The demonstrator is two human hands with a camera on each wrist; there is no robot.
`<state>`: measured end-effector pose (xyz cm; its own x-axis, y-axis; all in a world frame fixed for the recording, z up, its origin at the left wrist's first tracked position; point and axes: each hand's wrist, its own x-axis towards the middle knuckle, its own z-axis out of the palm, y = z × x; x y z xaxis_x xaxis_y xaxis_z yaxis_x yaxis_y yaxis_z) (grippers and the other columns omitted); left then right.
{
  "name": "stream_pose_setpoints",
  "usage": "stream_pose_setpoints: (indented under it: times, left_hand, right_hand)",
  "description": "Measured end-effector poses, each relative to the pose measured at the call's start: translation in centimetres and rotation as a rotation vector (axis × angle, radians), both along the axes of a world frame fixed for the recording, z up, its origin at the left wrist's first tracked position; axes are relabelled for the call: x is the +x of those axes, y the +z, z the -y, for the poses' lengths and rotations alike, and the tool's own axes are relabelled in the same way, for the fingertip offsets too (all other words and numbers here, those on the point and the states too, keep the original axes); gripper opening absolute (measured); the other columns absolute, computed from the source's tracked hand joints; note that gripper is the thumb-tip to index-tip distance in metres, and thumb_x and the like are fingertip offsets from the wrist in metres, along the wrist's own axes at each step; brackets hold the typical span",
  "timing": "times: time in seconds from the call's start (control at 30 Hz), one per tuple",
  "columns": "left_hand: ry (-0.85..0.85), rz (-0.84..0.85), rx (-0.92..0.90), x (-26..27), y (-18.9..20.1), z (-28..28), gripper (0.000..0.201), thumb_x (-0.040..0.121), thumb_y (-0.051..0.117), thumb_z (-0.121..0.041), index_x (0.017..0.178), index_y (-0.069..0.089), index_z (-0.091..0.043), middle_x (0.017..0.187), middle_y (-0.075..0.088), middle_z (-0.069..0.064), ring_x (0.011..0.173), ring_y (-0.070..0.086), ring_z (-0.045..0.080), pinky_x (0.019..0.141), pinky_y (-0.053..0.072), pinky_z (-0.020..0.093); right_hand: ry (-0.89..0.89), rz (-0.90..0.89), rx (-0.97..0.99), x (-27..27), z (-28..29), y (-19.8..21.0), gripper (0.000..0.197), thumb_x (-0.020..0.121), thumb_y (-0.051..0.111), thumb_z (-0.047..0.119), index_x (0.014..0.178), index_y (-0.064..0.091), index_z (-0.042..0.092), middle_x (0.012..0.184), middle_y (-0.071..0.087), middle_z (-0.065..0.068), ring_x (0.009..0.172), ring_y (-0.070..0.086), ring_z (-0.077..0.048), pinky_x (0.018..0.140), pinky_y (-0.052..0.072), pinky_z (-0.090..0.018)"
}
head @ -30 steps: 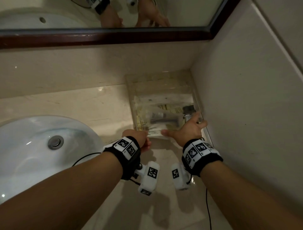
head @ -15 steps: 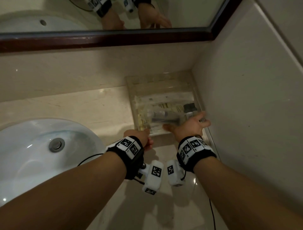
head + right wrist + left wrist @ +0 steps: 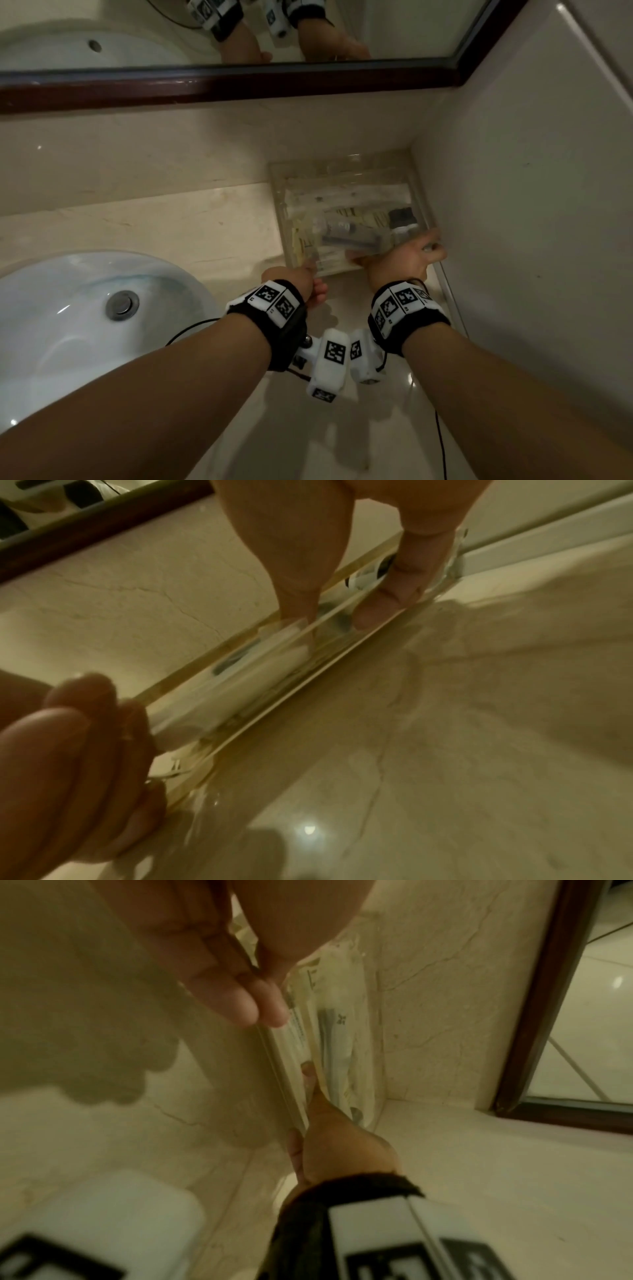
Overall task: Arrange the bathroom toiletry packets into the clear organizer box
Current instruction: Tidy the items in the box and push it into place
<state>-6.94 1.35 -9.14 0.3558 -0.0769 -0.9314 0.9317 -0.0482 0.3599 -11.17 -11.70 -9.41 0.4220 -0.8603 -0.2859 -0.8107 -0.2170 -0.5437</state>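
A clear organizer box [image 3: 346, 192] sits on a pale marble counter [image 3: 171, 219], pushed into the back right corner where the backsplash meets the side wall [image 3: 513, 205]. Inside it lie several toiletry packets [image 3: 352, 233] in thin transparent wrappers, overlapping one another, with a small dark-capped bottle [image 3: 402, 219] toward the right end. The box looks like rigid, smooth plastic, probably light and somewhat slippery, so its near rim and corners seem the safest places to hold it. The packets appear soft, crinkly and very light; they would likely slide over each other and are best pressed flat or pinched by an edge.

The right hand [image 3: 407, 260] grips the near right corner of the box. Its thumb reaches over the rim onto the packets, and its fingers [image 3: 387, 601] curl against the front wall from outside, so the wall is pinched between them. The left hand [image 3: 298, 279] is at the near left corner. The right wrist view shows its fingers [image 3: 85, 723] curled around the front edge there, though the picture is blurred and how firmly they close cannot be told.

To the left, well apart from the box, is a white round sink [image 3: 85, 325] with a metal drain [image 3: 121, 305]. A dark wooden mirror frame [image 3: 239, 85] runs above the backsplash, and the mirror reflects both wrists.
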Motion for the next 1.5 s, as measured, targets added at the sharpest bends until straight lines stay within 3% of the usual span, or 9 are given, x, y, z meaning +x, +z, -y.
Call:
stream_pose_setpoints:
  times: [0.2, 0.3, 0.5, 0.67, 0.87, 1.07, 1.23, 1.37, 1.5]
  left_hand:
    - [0.136, -0.100, -0.158, -0.3, 0.5, -0.1, 0.026, 0.106, 0.035, -0.013, 0.093, 0.054, -0.001, 0.074, 0.051, 0.015, 0.105, 0.061, 0.036, 0.082, 0.051, 0.039]
    - [0.140, -0.084, -0.171, -0.4, 0.9, -0.4, 0.026, 0.107, 0.033, -0.009, 0.113, 0.056, -0.001, 0.104, 0.063, 0.026, 0.121, 0.057, 0.036, 0.087, 0.045, 0.043]
    - [0.139, -0.047, -0.138, -0.4, 1.1, -0.5, 0.011, 0.104, 0.038, -0.006, 0.107, 0.048, -0.001, 0.073, 0.054, 0.013, 0.060, 0.055, 0.020, 0.059, 0.057, 0.032]
    - [0.140, -0.019, -0.133, -0.6, 0.9, -0.9, 0.012, 0.101, 0.044, -0.002, 0.109, 0.051, 0.002, 0.078, 0.059, 0.015, 0.064, 0.060, 0.022, 0.042, 0.055, 0.028]
    - [0.078, -0.043, -0.147, -0.2, 1.4, -0.8, 0.014, 0.103, 0.038, 0.000, 0.098, 0.050, 0.004, 0.081, 0.058, 0.015, 0.083, 0.068, 0.028, 0.076, 0.052, 0.037]
    - [0.073, -0.116, -0.130, -0.2, 1.9, -0.7, 0.026, 0.104, 0.035, 0.001, 0.079, 0.043, -0.003, 0.079, 0.055, 0.014, 0.119, 0.060, 0.031, 0.075, 0.054, 0.039]
    - [0.127, -0.063, -0.152, -0.6, 1.4, -0.6, 0.021, 0.103, 0.035, 0.001, 0.115, 0.052, 0.002, 0.076, 0.059, 0.015, 0.097, 0.069, 0.032, 0.070, 0.055, 0.037]
    - [0.208, -0.026, -0.145, -1.1, 1.2, -0.3, 0.015, 0.099, 0.040, -0.001, 0.109, 0.052, 0.000, 0.079, 0.060, 0.017, 0.065, 0.062, 0.024, 0.063, 0.058, 0.039]
    - [0.165, -0.015, -0.130, -1.3, 0.9, -0.2, 0.012, 0.092, 0.053, 0.003, 0.082, 0.057, 0.000, 0.073, 0.062, 0.015, 0.066, 0.062, 0.022, 0.063, 0.059, 0.032]
  right_hand:
    - [-0.004, 0.051, 0.007, -0.2, -0.1, -1.0, 0.141, 0.054, 0.096, 0.037, 0.156, 0.004, 0.003, 0.156, 0.012, -0.017, 0.117, 0.054, -0.037, 0.093, 0.051, -0.036]
    - [-0.001, 0.080, 0.020, -0.3, 0.2, -1.5, 0.136, 0.057, 0.096, 0.032, 0.155, 0.007, 0.003, 0.156, 0.009, -0.016, 0.119, 0.051, -0.036, 0.093, 0.046, -0.029]
    - [0.027, 0.108, 0.024, -0.6, 0.1, -1.9, 0.127, 0.061, 0.096, 0.028, 0.155, 0.012, 0.012, 0.158, 0.003, -0.013, 0.115, 0.053, -0.035, 0.093, 0.048, -0.033]
    - [0.027, 0.130, 0.046, -0.9, -0.1, -2.4, 0.128, 0.062, 0.094, 0.031, 0.157, 0.009, 0.022, 0.160, -0.001, -0.008, 0.116, 0.054, -0.035, 0.096, 0.050, -0.042]
    - [-0.032, 0.216, 0.128, -1.2, -0.2, -2.8, 0.130, 0.063, 0.094, 0.026, 0.159, 0.006, 0.027, 0.163, -0.005, -0.003, 0.135, 0.043, -0.025, 0.096, 0.037, -0.025]
    - [-0.047, 0.300, 0.167, -2.1, 0.1, -2.8, 0.126, 0.064, 0.093, 0.011, 0.159, 0.012, 0.023, 0.163, -0.002, -0.006, 0.142, 0.033, -0.020, 0.101, 0.028, -0.014]
    - [-0.091, 0.285, 0.128, -2.5, 0.7, -2.2, 0.113, 0.071, 0.088, 0.008, 0.158, 0.017, 0.015, 0.161, 0.013, -0.013, 0.139, 0.035, -0.021, 0.103, 0.028, -0.013]
    - [-0.325, 0.239, 0.220, -2.1, 0.8, -1.5, 0.093, 0.074, 0.078, 0.011, 0.152, 0.027, 0.016, 0.144, 0.037, -0.022, 0.123, 0.050, -0.037, 0.102, 0.045, -0.031]
    - [-0.415, 0.292, 0.383, -1.5, 1.4, -4.1, 0.087, 0.036, 0.066, 0.036, 0.117, 0.045, 0.013, 0.108, 0.066, -0.020, 0.093, 0.068, -0.041, 0.083, 0.058, -0.053]
